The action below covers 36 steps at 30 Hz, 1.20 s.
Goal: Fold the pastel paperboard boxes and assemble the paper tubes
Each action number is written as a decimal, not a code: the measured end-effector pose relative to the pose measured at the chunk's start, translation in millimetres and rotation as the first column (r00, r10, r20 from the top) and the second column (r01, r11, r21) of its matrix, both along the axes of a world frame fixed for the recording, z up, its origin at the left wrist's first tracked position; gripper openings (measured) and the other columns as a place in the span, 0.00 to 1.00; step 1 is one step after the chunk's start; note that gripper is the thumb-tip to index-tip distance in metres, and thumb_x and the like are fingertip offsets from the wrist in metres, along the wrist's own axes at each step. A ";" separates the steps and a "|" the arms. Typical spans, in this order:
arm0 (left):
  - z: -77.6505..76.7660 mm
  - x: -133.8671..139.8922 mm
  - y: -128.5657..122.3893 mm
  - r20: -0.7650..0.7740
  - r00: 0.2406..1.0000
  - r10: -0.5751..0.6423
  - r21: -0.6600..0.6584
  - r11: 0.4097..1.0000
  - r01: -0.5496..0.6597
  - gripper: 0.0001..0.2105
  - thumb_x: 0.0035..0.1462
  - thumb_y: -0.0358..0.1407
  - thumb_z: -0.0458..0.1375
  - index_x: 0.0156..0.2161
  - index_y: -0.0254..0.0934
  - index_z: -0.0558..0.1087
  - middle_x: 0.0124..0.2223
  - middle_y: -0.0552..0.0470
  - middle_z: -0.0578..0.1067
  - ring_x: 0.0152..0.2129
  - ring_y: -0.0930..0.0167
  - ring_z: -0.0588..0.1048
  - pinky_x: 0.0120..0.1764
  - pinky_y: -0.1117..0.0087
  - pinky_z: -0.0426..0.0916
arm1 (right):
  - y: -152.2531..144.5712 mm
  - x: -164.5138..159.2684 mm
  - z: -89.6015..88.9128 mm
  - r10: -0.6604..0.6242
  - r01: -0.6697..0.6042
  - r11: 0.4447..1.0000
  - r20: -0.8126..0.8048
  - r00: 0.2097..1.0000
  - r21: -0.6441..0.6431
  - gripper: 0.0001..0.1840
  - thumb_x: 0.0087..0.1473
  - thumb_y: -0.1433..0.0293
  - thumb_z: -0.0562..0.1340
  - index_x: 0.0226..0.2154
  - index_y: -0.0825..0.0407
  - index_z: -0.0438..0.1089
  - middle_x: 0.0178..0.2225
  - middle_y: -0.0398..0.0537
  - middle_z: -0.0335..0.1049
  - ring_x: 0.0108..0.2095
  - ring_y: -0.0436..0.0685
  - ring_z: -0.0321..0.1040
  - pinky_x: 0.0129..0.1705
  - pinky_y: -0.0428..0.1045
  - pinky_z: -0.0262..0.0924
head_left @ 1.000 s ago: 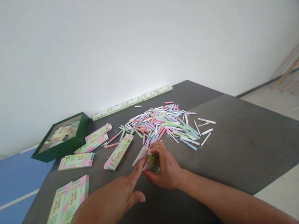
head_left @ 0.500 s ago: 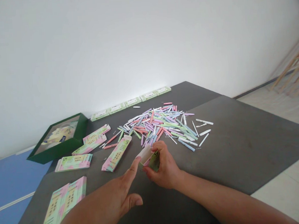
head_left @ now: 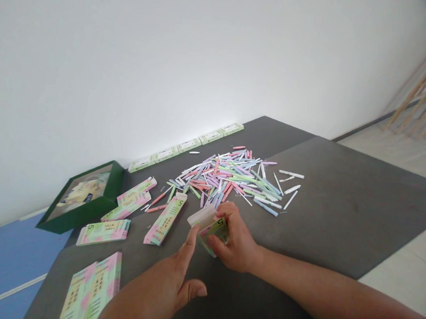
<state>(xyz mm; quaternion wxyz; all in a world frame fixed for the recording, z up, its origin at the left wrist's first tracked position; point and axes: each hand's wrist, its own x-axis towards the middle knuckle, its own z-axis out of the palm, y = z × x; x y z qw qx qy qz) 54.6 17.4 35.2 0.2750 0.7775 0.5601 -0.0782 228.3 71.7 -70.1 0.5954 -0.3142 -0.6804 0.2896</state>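
My right hand (head_left: 236, 238) grips a small green-and-pink cardboard box (head_left: 208, 233) upright, thumb on the near face and fingers behind. The box's white top flap (head_left: 201, 215) stands raised at its open end. My left hand (head_left: 175, 278) is beside it, index finger stretched to the flap's left edge and thumb apart, holding nothing. Beyond the hands lies a heap of pastel pens (head_left: 229, 178) mixed with thin white sticks. Left of the held box, another box (head_left: 166, 218) of the same print lies with its end flap out.
A dark green box (head_left: 80, 195) with plastic-wrapped contents stands at the left. More printed cartons (head_left: 103, 232) lie near it, and two long ones (head_left: 87, 297) at the front left. Several pale green boxes (head_left: 188, 145) line the wall. The grey table (head_left: 346, 194) ends at the right.
The held box has tilted, so more of its printed front shows and its flap stands out further to the left. My left index finger has stayed close to the flap.
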 end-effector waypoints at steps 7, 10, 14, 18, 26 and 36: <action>2.9 -2.6 -3.5 -0.062 0.998 0.033 -0.106 0.994 -0.039 0.36 0.59 0.42 0.48 0.65 0.41 0.31 0.49 0.42 0.73 0.41 0.61 0.74 0.42 0.62 0.66 | 5.3 10.2 5.7 0.165 -0.194 0.967 -0.172 0.971 -0.167 0.11 0.59 0.67 0.47 0.35 0.52 0.62 0.31 0.46 0.62 0.31 0.52 0.59 0.34 0.48 0.56; 6.4 -0.5 -2.9 -0.063 0.997 0.040 -0.132 0.990 -0.048 0.36 0.59 0.41 0.48 0.65 0.42 0.30 0.49 0.41 0.73 0.38 0.62 0.75 0.40 0.63 0.66 | 10.1 9.2 4.5 0.203 -0.251 0.942 -0.218 0.955 -0.222 0.10 0.59 0.64 0.50 0.36 0.51 0.62 0.29 0.45 0.62 0.29 0.51 0.59 0.32 0.47 0.56; 5.3 -1.4 -1.9 -0.043 0.998 0.039 -0.139 0.989 -0.045 0.36 0.59 0.41 0.48 0.65 0.43 0.30 0.48 0.41 0.74 0.36 0.63 0.75 0.39 0.64 0.66 | 14.5 5.6 -0.9 0.282 -0.378 0.889 -0.342 0.897 -0.259 0.14 0.57 0.57 0.53 0.40 0.50 0.56 0.30 0.45 0.61 0.28 0.51 0.60 0.28 0.46 0.57; 6.6 -0.7 -3.0 -0.064 0.996 0.057 -0.149 0.987 -0.066 0.37 0.58 0.40 0.49 0.65 0.43 0.30 0.50 0.41 0.73 0.39 0.61 0.75 0.41 0.61 0.66 | 16.6 7.4 -2.4 0.299 -0.379 0.897 -0.319 0.899 -0.229 0.17 0.57 0.57 0.53 0.44 0.49 0.57 0.33 0.46 0.61 0.31 0.52 0.61 0.31 0.47 0.59; 7.1 2.9 -3.7 -0.080 0.996 0.049 -0.167 0.984 -0.062 0.36 0.58 0.36 0.48 0.65 0.42 0.30 0.49 0.42 0.73 0.42 0.62 0.73 0.42 0.64 0.66 | 21.3 20.2 10.8 0.245 -0.244 0.968 0.009 0.970 -0.058 0.20 0.60 0.57 0.48 0.40 0.51 0.68 0.32 0.48 0.64 0.34 0.55 0.62 0.37 0.51 0.58; -3.6 -11.4 -4.8 -0.036 0.999 0.016 -0.083 0.996 -0.019 0.34 0.59 0.38 0.48 0.65 0.46 0.34 0.42 0.48 0.76 0.33 0.65 0.76 0.38 0.66 0.66 | 22.5 20.1 7.2 0.332 -0.326 0.934 0.018 0.943 -0.147 0.20 0.59 0.54 0.49 0.34 0.52 0.67 0.30 0.46 0.65 0.30 0.52 0.61 0.33 0.48 0.58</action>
